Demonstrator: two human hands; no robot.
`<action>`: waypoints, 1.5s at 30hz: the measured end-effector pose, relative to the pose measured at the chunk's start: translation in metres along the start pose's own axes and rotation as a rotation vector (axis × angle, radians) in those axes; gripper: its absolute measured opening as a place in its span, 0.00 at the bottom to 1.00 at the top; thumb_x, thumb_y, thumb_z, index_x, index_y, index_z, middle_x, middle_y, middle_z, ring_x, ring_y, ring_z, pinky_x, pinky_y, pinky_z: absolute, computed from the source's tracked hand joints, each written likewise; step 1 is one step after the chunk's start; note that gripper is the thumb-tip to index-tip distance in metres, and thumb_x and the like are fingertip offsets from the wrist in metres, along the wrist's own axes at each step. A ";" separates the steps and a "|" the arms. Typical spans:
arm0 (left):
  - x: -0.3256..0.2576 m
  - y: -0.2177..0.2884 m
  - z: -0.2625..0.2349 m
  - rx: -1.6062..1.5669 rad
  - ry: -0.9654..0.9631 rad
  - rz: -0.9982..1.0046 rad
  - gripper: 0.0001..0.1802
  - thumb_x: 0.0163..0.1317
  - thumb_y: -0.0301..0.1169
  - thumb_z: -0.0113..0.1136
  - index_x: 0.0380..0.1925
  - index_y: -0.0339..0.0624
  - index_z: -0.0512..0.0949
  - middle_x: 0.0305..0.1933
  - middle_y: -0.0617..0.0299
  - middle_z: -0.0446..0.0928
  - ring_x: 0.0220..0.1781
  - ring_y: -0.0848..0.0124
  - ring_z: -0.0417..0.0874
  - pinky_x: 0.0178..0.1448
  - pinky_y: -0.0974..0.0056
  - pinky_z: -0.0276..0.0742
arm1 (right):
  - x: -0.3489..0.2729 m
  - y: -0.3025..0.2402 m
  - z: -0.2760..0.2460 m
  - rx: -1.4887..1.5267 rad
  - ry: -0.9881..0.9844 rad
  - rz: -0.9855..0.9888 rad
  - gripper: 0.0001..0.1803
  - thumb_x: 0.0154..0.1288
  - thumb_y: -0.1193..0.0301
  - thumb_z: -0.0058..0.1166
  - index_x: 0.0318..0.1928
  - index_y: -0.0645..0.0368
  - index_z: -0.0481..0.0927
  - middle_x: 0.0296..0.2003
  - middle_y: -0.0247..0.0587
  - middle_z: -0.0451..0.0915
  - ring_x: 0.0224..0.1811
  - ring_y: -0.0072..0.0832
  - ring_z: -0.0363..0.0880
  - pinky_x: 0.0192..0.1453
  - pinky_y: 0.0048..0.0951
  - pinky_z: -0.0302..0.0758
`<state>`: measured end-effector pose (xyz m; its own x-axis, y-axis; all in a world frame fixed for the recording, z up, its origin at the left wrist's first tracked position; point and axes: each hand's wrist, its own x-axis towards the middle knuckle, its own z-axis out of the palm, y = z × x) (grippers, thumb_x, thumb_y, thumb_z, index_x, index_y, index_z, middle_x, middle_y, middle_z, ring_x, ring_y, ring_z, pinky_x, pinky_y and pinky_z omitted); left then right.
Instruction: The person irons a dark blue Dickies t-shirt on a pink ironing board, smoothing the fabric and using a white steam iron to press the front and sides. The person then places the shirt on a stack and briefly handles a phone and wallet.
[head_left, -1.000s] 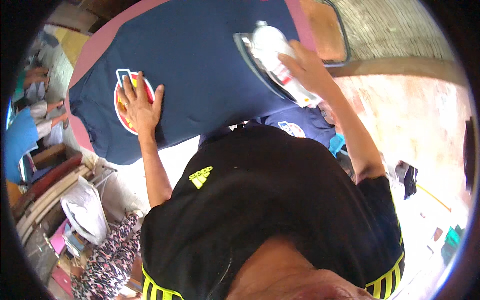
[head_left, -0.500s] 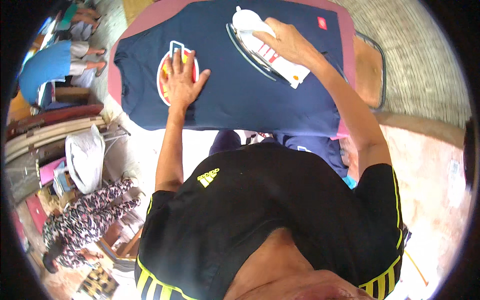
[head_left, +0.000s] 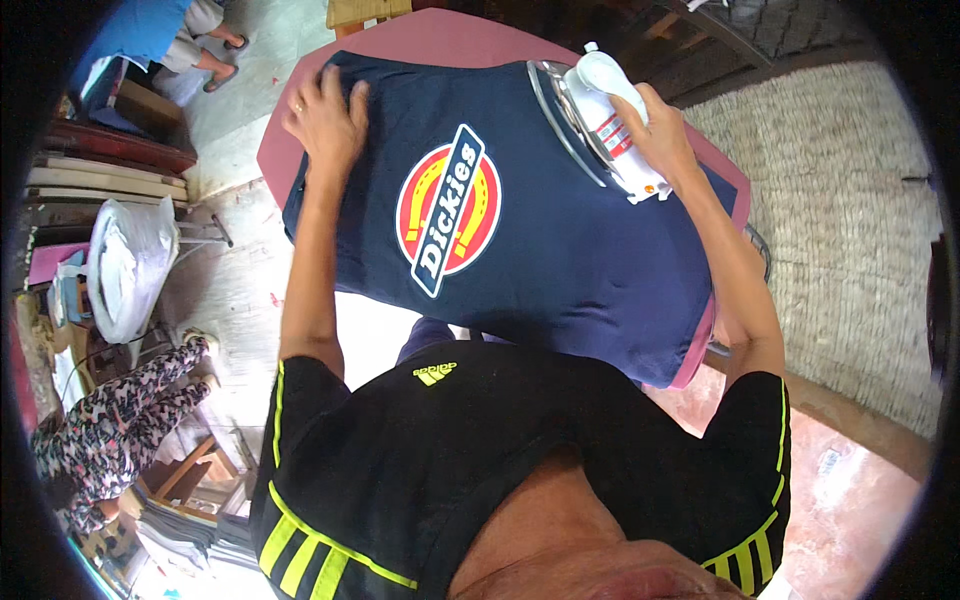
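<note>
A navy garment [head_left: 560,270] lies spread over a padded ironing surface [head_left: 430,38] with a dusky pink cover. A large printed emblem [head_left: 408,197] in red, yellow, white and blue sits left of the cloth's middle. At the garment's far left edge, my left hand [head_left: 328,122] rests with fingers apart, holding nothing. A white iron [head_left: 600,85] is at the far right of the cloth, its metal soleplate edge toward the left. My right hand [head_left: 660,132] is wrapped round its handle. Whether the soleplate lies fully flat I cannot tell.
A woven mat [head_left: 850,230] covers the floor at right. Leftward stand a plastic-wrapped object [head_left: 130,265] and stacked boards [head_left: 115,180]. One person in a blue top [head_left: 130,35] is at the far left, another in patterned clothing [head_left: 130,420] at near left. A wooden stool [head_left: 365,10] stands beyond the board.
My left hand has moved off the emblem to the garment's far left edge, uncovering the print. The garment lies differently, its small red patch out of sight. The iron remains in my right hand.
</note>
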<state>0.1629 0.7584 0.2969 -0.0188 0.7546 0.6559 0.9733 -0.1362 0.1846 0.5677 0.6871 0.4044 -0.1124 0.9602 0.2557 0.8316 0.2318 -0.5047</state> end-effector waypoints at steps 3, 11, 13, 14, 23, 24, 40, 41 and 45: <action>0.045 -0.033 0.028 0.154 -0.260 -0.165 0.35 0.64 0.64 0.53 0.53 0.44 0.78 0.59 0.49 0.76 0.61 0.48 0.75 0.62 0.35 0.63 | 0.017 0.003 -0.003 -0.025 -0.090 0.092 0.20 0.71 0.55 0.55 0.46 0.62 0.78 0.34 0.60 0.84 0.38 0.50 0.86 0.43 0.42 0.78; 0.088 -0.088 0.071 -0.378 -0.501 -0.006 0.28 0.65 0.56 0.58 0.42 0.40 0.84 0.35 0.50 0.85 0.41 0.52 0.86 0.48 0.50 0.77 | 0.077 0.008 0.002 -0.115 -0.322 -0.195 0.19 0.69 0.56 0.57 0.46 0.60 0.76 0.30 0.59 0.83 0.35 0.52 0.85 0.39 0.43 0.79; 0.088 -0.093 0.075 -0.476 -0.381 0.013 0.22 0.66 0.51 0.59 0.43 0.43 0.84 0.35 0.51 0.84 0.40 0.50 0.85 0.43 0.55 0.79 | 0.089 -0.002 0.006 -0.096 -0.367 -0.291 0.19 0.69 0.56 0.58 0.45 0.60 0.76 0.30 0.58 0.83 0.35 0.51 0.85 0.38 0.44 0.79; 0.084 -0.087 0.073 -0.410 -0.322 -0.016 0.21 0.67 0.50 0.59 0.43 0.44 0.84 0.35 0.52 0.84 0.39 0.50 0.85 0.43 0.54 0.79 | 0.093 -0.007 0.008 -0.089 -0.388 -0.340 0.19 0.68 0.55 0.58 0.45 0.59 0.76 0.30 0.58 0.83 0.34 0.51 0.86 0.38 0.44 0.80; 0.069 -0.074 0.074 -0.411 -0.113 -0.030 0.16 0.68 0.45 0.59 0.44 0.47 0.84 0.38 0.52 0.84 0.39 0.49 0.85 0.44 0.53 0.79 | 0.149 -0.080 0.081 -0.208 -0.348 -0.486 0.23 0.70 0.50 0.53 0.46 0.60 0.78 0.32 0.60 0.84 0.37 0.53 0.85 0.42 0.47 0.82; 0.068 -0.076 0.075 -0.420 -0.126 -0.020 0.16 0.68 0.44 0.59 0.44 0.46 0.84 0.38 0.52 0.84 0.39 0.49 0.85 0.44 0.53 0.79 | 0.155 -0.083 0.091 -0.197 -0.344 -0.478 0.23 0.70 0.50 0.53 0.47 0.60 0.78 0.33 0.59 0.84 0.35 0.49 0.86 0.39 0.42 0.82; 0.046 -0.079 0.017 -0.410 -0.294 -0.373 0.15 0.60 0.35 0.64 0.36 0.32 0.80 0.35 0.44 0.83 0.39 0.52 0.85 0.45 0.55 0.77 | 0.203 -0.135 0.162 -0.213 -0.288 -0.470 0.28 0.73 0.47 0.48 0.56 0.60 0.78 0.37 0.57 0.85 0.36 0.42 0.89 0.38 0.36 0.84; 0.046 -0.080 0.013 -0.399 -0.328 -0.383 0.15 0.60 0.35 0.64 0.36 0.31 0.80 0.35 0.44 0.83 0.39 0.52 0.85 0.45 0.55 0.77 | 0.208 -0.142 0.170 -0.218 -0.285 -0.488 0.29 0.72 0.47 0.48 0.56 0.60 0.78 0.37 0.57 0.86 0.36 0.42 0.89 0.38 0.36 0.84; 0.042 -0.085 0.007 -0.424 -0.352 -0.437 0.14 0.60 0.34 0.64 0.37 0.32 0.82 0.34 0.44 0.83 0.38 0.54 0.86 0.46 0.57 0.78 | 0.206 -0.208 0.165 -0.154 -0.414 -0.402 0.27 0.70 0.51 0.49 0.44 0.68 0.75 0.32 0.67 0.82 0.38 0.58 0.83 0.44 0.53 0.78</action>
<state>0.0807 0.8067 0.3037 -0.2428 0.9504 0.1942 0.7191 0.0419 0.6936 0.2817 0.8620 0.4262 -0.6118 0.7898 0.0441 0.7455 0.5944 -0.3017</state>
